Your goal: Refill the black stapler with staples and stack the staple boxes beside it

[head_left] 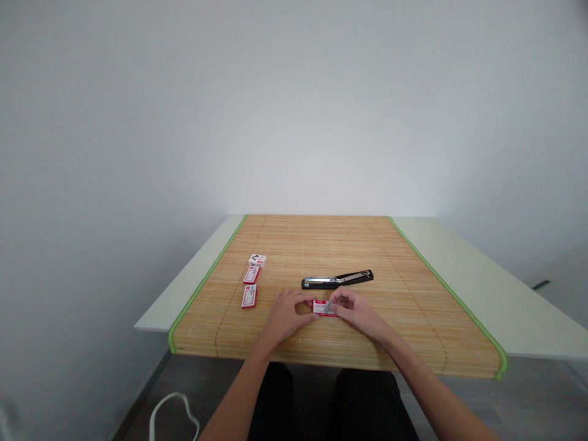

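Observation:
A small red and white staple box (323, 307) lies on the bamboo mat (413, 306) near its front edge. My left hand (285, 314) has its fingers curled on the box's left end. My right hand (356, 312) pinches at the box's right end, where something thin and silvery shows between the fingertips. Just beyond the box, a black stapler (337, 280) lies opened out flat on the mat.
Three more small staple boxes (250, 274) lie in a row at the mat's left. The mat covers a white table (505, 294) against a plain wall. A white cable (172, 413) lies on the floor at lower left.

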A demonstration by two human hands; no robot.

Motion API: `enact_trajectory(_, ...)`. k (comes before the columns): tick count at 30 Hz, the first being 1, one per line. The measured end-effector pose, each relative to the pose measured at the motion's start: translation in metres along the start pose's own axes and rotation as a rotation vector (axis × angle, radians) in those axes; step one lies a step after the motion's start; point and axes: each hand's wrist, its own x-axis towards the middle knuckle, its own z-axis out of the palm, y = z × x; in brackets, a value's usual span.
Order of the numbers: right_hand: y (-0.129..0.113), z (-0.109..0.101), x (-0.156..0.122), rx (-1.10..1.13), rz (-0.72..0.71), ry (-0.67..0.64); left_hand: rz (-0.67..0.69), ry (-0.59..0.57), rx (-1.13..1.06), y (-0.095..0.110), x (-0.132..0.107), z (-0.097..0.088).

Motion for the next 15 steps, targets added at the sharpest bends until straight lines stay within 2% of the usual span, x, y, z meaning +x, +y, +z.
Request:
enact_trajectory(6,0.002,0.005,-0.009,-0.029,0.008,0.154,-0.002,0.013,-0.007,-0.001,-0.001,0.001)
enact_trajectory(11,-0.001,0.013,-0.012,-0.005,0.022,0.161,-0.01,0.005,-0.021,-0.004,-0.002,0.003)
enact_trajectory(15,-0.004,0.012,-0.01,-0.005,0.024,0.131,0.003,0.014,-0.044,-0.003,-0.004,0.004)
